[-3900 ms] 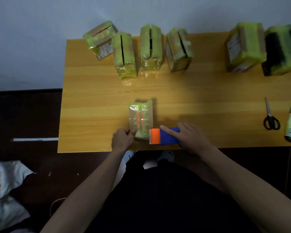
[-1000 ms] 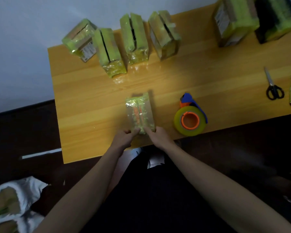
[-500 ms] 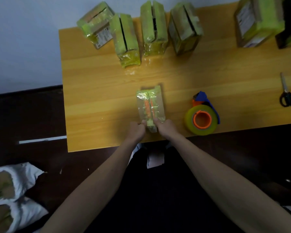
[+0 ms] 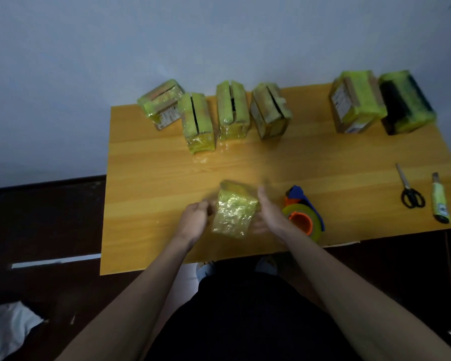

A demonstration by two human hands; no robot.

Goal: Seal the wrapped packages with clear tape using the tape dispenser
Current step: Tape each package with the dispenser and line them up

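Yellow-green film catches the light on the small package, tipped up off the wooden surface between the two hands, crinkled end facing the camera. Left hand on its left side, fingers curled against it; right hand flat along the right side, fingers straight, more a cradle than a true grip. The tape dispenser lies on its side just right of the right hand, nobody holding it. Progress looks middling: six wrapped packages stand along the far edge, several showing a dark open slit on top, so plenty of sealing seems left. Scissors and a utility knife lie well off to the right
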